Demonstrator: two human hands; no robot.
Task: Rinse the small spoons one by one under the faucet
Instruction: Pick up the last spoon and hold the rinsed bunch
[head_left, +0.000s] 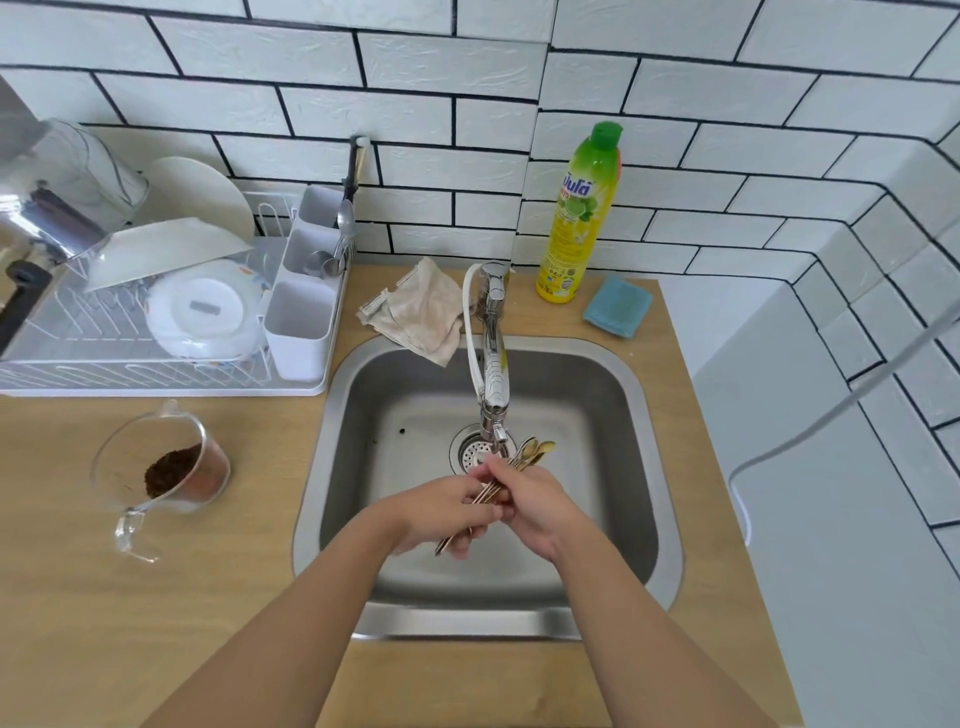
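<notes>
A bundle of small gold spoons (535, 451) is held over the steel sink (644, 415), bowls pointing up and right, just below the spout of the chrome faucet (493, 364). My left hand (441, 512) is closed around the handles from the left. My right hand (532, 501) grips the same bundle from the right, fingers meeting the left hand's. The handle ends stick out below the left hand. I cannot tell whether water runs from the spout. The drain strainer (470, 449) lies behind the hands.
A white dish rack (156, 374) with plates and a cutlery holder stands at the left. A glass measuring jug (161, 473) with brown grounds sits on the wooden counter. A cloth (421, 306), a dish-soap bottle (579, 218) and a blue sponge (618, 306) lie behind the sink.
</notes>
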